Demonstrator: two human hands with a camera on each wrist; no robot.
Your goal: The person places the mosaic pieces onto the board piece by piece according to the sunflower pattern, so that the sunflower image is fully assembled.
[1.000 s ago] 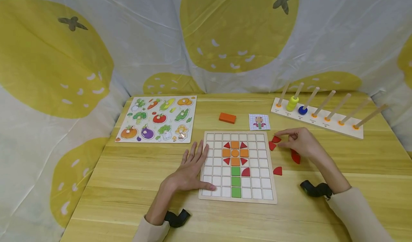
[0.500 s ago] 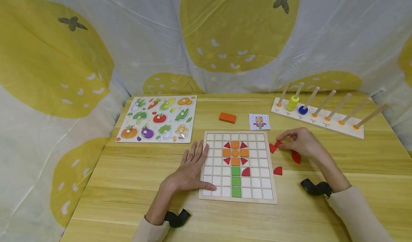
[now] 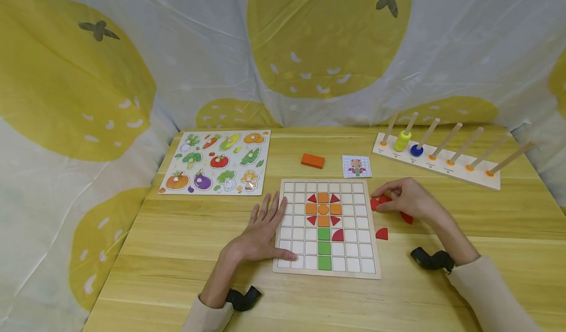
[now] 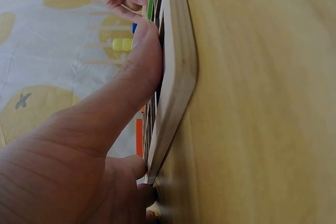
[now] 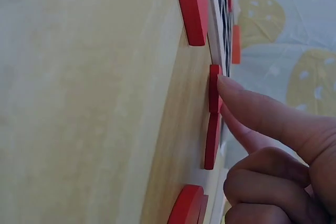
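A wooden grid board lies mid-table, with orange, green and red tiles in its cells forming a flower pattern. My left hand rests over the board's left edge, fingers spread and thumb on the lower left cells. Beyond the board's right edge, my right hand has thumb and index finger on either side of a red quarter-circle tile, its other fingers curled. A second red tile touches that one, and another red tile is partly hidden beneath the hand. Nearer me is a loose red quarter-circle tile.
Behind the board lie an orange block and a small pattern card. A vegetable knob puzzle is at the back left. At the back right stands a peg rack with upright rods, yellow and blue rings on two of them.
My right hand has shifted slightly left, from the farther red tile to the one beside the board, with thumb and index finger closing on it. The left hand stays in place.
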